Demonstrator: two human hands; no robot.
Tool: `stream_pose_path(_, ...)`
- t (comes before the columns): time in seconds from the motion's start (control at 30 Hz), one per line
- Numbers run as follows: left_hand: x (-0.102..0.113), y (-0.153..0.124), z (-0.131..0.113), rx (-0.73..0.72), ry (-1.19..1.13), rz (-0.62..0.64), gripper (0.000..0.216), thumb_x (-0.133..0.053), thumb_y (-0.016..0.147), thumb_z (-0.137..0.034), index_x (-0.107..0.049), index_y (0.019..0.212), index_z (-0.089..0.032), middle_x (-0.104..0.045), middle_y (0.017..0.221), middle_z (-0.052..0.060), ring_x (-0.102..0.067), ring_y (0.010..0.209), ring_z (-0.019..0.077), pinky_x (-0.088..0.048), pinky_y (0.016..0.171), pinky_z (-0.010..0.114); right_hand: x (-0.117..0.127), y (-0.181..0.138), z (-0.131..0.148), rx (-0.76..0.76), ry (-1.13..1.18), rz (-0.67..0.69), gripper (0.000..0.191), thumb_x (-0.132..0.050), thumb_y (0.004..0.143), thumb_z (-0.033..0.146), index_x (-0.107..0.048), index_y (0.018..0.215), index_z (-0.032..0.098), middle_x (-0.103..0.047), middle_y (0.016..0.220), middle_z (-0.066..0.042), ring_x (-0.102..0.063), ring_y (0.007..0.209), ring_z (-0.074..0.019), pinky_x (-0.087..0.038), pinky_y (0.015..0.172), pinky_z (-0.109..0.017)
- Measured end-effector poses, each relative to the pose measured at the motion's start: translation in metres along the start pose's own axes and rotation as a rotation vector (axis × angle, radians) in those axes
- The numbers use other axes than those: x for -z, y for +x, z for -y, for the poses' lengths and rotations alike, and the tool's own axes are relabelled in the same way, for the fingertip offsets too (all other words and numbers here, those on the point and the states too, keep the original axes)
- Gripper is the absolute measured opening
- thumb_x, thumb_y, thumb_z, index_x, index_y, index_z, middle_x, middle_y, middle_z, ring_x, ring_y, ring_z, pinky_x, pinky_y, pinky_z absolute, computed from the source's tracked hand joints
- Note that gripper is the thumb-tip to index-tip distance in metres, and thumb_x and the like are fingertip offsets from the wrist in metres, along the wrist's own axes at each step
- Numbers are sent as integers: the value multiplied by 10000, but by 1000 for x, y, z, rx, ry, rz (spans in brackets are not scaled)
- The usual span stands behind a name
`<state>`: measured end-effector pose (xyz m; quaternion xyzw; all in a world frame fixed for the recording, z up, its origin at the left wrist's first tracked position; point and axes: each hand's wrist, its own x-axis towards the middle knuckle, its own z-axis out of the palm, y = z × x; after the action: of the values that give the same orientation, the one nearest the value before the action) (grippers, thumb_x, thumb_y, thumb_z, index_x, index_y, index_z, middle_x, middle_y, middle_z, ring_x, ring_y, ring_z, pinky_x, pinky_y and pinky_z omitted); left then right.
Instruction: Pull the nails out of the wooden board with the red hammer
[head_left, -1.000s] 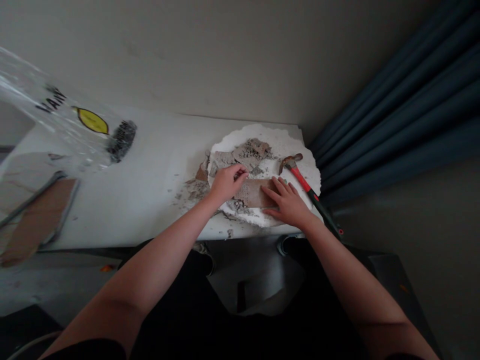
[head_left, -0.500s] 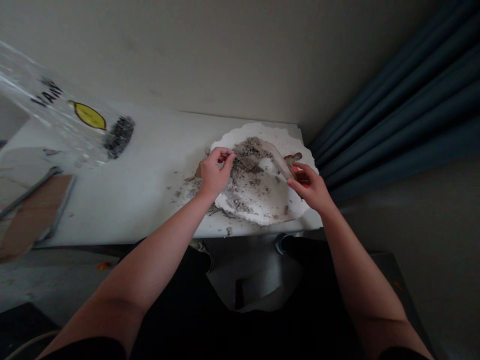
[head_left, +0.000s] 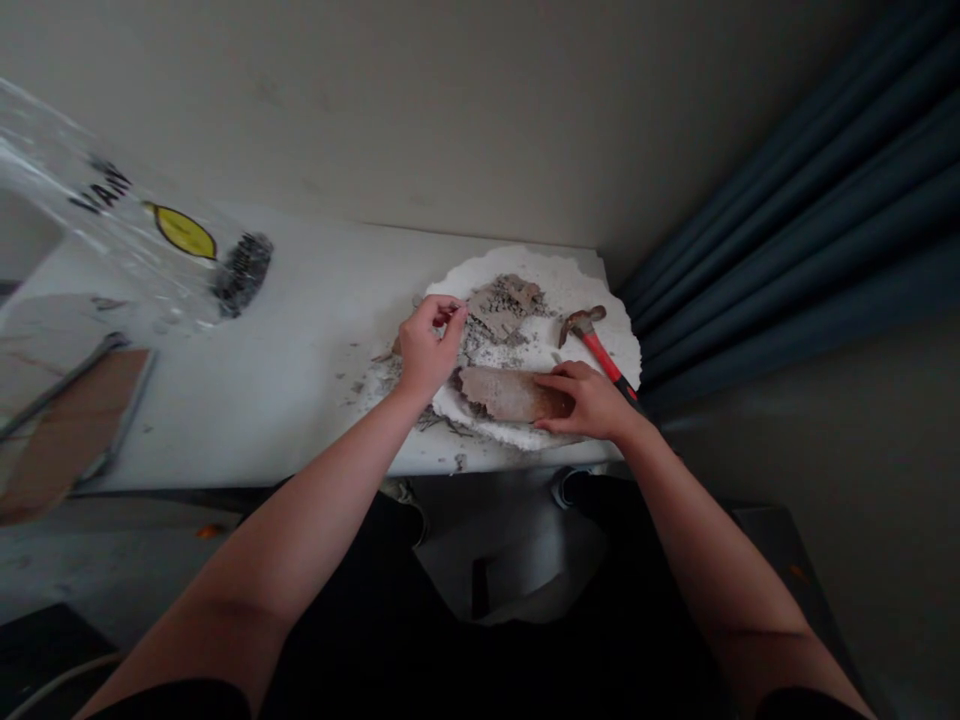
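My right hand [head_left: 589, 400] grips the right end of a brownish flat piece [head_left: 506, 394] with a ragged left end; its material is unclear. The piece is over the front of a white, wavy-edged sheet [head_left: 525, 262]. My left hand [head_left: 431, 340] is closed in a pinch at the sheet's left side, and whatever lies between its fingertips is too small to make out. Grey crumbly debris [head_left: 506, 305] is heaped on the sheet, right of the left hand. Behind the right hand lies a claw hammer [head_left: 600, 350] with a red and black handle.
On the white table [head_left: 300, 400], a clear plastic bag [head_left: 180, 230] with a yellow print lies to the left. A brown board [head_left: 82, 430] and a metal bar [head_left: 64, 385] are at the far left. A dark blue curtain [head_left: 810, 220] hangs at the right.
My right hand has brought the brownish piece from the sheet's back right towards the front and turned it flatter. The hammer now shows more fully. My left hand has barely moved.
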<state>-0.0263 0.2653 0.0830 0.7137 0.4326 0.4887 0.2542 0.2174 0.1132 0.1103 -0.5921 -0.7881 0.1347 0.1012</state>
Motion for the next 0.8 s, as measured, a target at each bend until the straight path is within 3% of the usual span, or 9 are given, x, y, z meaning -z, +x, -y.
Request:
stream_pose_path(0.27, -1, -2, 2, 4, 1, 41, 114, -604, 964, -297, -662, 1013, -212, -723, 918, 25, -657, 822, 150, -541, 819, 283, -8, 12, -23, -49, -34, -35, 737, -846, 801, 534, -645, 1441, 230, -612, 1374, -160, -568, 1288, -347, -477, 1107, -515)
stream_pose_path(0.53, -2, -2, 1, 3, 8, 100, 161, -597, 976, -345, -680, 1001, -209, -741, 937, 30, -666, 854, 160, -540, 850, 283, -10, 5, -17, -39, -95, -68, 722, -835, 823, 511, -630, 1455, 228, -475, 1530, -191, -456, 1415, -403, -439, 1140, -594)
stream_pose_path(0.67, -3, -6, -2, -13, 6, 258, 172, -616, 957, -347, -705, 990, -203, -748, 935, 35, -673, 862, 181, -545, 861, 306, -10, 5, -17, -34, -75, -36, 559, -770, 891, 474, -683, 1390, 238, -574, 1403, -165, -546, 1308, -372, -482, 1103, -566)
stream_pose_path(0.8, -9, -13, -4, -73, 8, 412, 158, -631, 940, -327, -728, 983, -211, -754, 927, 39, -689, 873, 200, -544, 885, 334, -11, 5, -18, -27, -65, -45, 536, -766, 891, 484, -703, 1361, 234, -587, 1371, -160, -560, 1276, -361, -490, 1096, -545)
